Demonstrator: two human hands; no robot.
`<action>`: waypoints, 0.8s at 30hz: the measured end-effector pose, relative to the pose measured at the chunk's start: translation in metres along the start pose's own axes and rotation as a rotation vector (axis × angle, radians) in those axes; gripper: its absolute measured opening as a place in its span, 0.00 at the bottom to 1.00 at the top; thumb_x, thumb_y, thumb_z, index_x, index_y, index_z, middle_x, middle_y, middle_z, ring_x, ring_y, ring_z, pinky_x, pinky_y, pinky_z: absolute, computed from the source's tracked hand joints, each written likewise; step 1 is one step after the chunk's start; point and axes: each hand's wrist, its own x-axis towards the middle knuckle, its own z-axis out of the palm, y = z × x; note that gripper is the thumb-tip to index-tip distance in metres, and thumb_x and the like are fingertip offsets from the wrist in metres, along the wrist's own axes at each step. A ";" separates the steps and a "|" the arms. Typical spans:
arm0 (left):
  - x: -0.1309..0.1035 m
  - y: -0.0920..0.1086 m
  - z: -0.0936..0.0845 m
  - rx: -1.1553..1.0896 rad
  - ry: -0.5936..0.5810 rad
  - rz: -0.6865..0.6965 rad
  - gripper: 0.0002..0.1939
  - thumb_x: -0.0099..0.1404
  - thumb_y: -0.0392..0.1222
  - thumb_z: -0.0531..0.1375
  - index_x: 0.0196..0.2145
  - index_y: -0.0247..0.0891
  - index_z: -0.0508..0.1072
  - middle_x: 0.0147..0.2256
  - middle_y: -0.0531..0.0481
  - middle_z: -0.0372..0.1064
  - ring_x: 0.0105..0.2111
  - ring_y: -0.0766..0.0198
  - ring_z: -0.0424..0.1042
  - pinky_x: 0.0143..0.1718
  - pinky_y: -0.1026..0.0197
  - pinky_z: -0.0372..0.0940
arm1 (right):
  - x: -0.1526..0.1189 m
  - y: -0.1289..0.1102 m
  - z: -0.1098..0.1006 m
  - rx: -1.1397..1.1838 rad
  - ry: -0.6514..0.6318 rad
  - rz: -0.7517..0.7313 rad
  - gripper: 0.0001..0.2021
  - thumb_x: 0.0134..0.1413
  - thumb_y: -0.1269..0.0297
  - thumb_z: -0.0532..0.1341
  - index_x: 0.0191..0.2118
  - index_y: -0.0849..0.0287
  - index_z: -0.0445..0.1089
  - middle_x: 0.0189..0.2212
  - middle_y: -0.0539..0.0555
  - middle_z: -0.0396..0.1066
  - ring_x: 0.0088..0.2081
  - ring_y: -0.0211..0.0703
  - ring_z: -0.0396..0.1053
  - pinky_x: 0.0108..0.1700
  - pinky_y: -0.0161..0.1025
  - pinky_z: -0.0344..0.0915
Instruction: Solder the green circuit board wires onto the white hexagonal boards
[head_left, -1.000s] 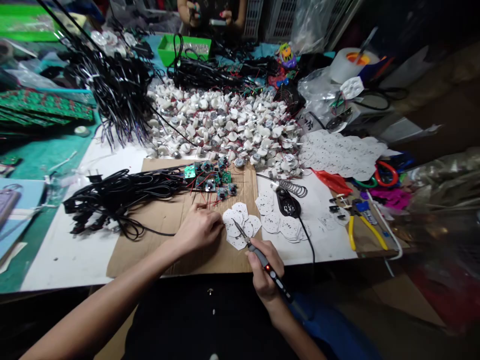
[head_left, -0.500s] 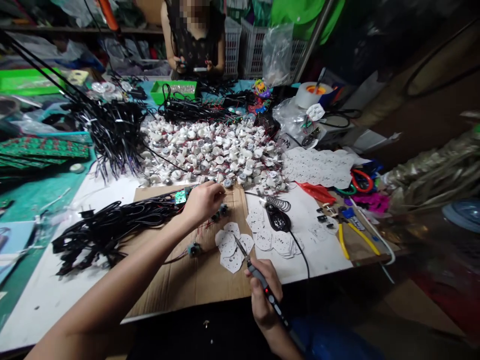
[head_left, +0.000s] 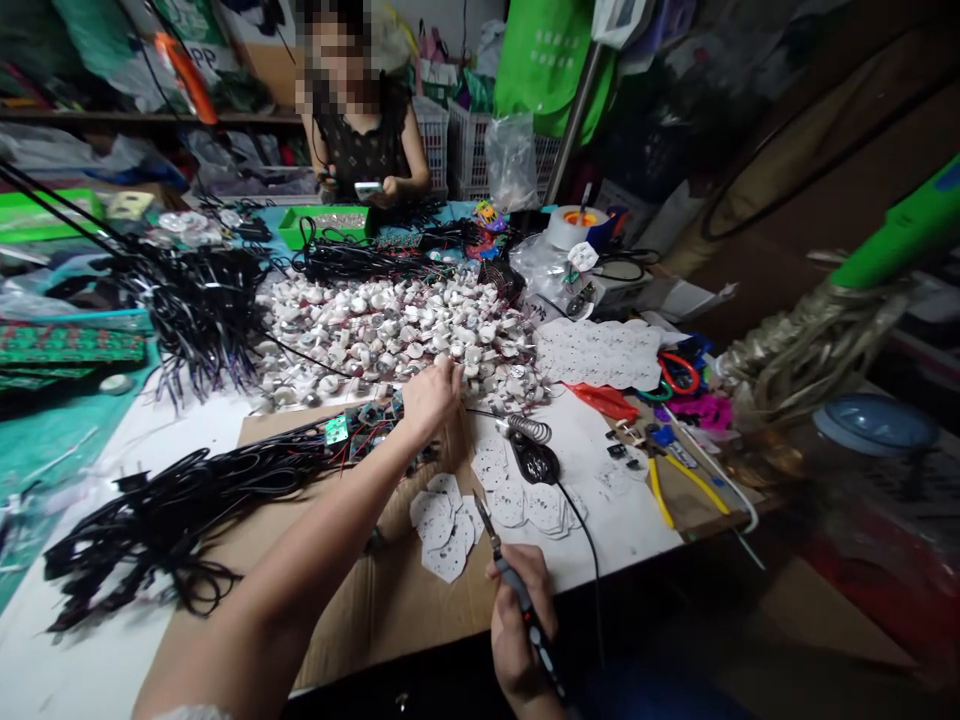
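Observation:
My left hand (head_left: 433,398) reaches to the near edge of a heap of small white parts with red wires (head_left: 390,325). Its fingers are pinched together, and whatever they hold is hidden. My right hand (head_left: 525,600) grips a soldering iron (head_left: 517,590) like a pen, the tip pointing up and away from me. Beside that tip, several white perforated circuit boards (head_left: 448,548) overlap on a sheet of brown cardboard (head_left: 427,630). Under my left wrist lie black cables (head_left: 247,465) with wired parts and a small green circuit board (head_left: 337,429).
More white boards (head_left: 551,505) lie right of the cardboard, with a soldering iron stand (head_left: 536,455) behind them. Yellow-handled pliers (head_left: 686,480) are farther right. Across the table sits a person (head_left: 367,140) with a phone, behind a green tray (head_left: 322,222).
My left hand has shifted right and a little farther over the edge of the heap. My right hand still holds the soldering iron. The whole view has swung, showing more of the background.

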 end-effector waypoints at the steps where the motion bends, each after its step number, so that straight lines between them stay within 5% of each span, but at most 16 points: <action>1: 0.000 -0.001 0.000 0.010 -0.020 -0.012 0.20 0.78 0.49 0.46 0.53 0.42 0.73 0.44 0.39 0.78 0.44 0.49 0.78 0.40 0.56 0.66 | 0.000 0.000 0.000 0.010 0.002 0.002 0.17 0.69 0.56 0.56 0.55 0.54 0.74 0.42 0.58 0.70 0.37 0.47 0.73 0.38 0.47 0.74; 9: -0.005 -0.012 -0.001 0.106 -0.049 0.081 0.16 0.72 0.36 0.51 0.47 0.37 0.78 0.41 0.36 0.79 0.40 0.49 0.80 0.38 0.56 0.66 | 0.002 -0.002 0.000 0.014 -0.021 -0.037 0.16 0.69 0.57 0.57 0.55 0.54 0.75 0.41 0.57 0.70 0.37 0.46 0.74 0.38 0.45 0.74; 13: -0.018 -0.032 -0.012 0.024 0.091 0.230 0.15 0.72 0.35 0.52 0.41 0.37 0.80 0.39 0.40 0.80 0.37 0.55 0.80 0.35 0.60 0.66 | 0.005 -0.006 0.000 -0.008 -0.024 -0.044 0.16 0.69 0.57 0.56 0.55 0.55 0.74 0.42 0.58 0.71 0.36 0.46 0.74 0.37 0.45 0.75; 19: -0.087 -0.093 -0.041 -0.331 0.444 0.485 0.11 0.72 0.44 0.59 0.44 0.41 0.82 0.41 0.46 0.83 0.38 0.60 0.82 0.39 0.62 0.73 | 0.009 -0.012 -0.002 -0.016 -0.062 -0.036 0.15 0.68 0.58 0.58 0.54 0.53 0.75 0.42 0.56 0.71 0.37 0.45 0.74 0.37 0.45 0.75; 24: -0.150 -0.139 -0.037 -0.641 0.279 0.212 0.10 0.71 0.46 0.62 0.42 0.42 0.82 0.39 0.48 0.83 0.38 0.60 0.82 0.42 0.60 0.76 | 0.011 -0.013 -0.002 0.004 -0.064 -0.029 0.15 0.68 0.58 0.58 0.54 0.53 0.74 0.41 0.56 0.70 0.38 0.46 0.75 0.38 0.46 0.75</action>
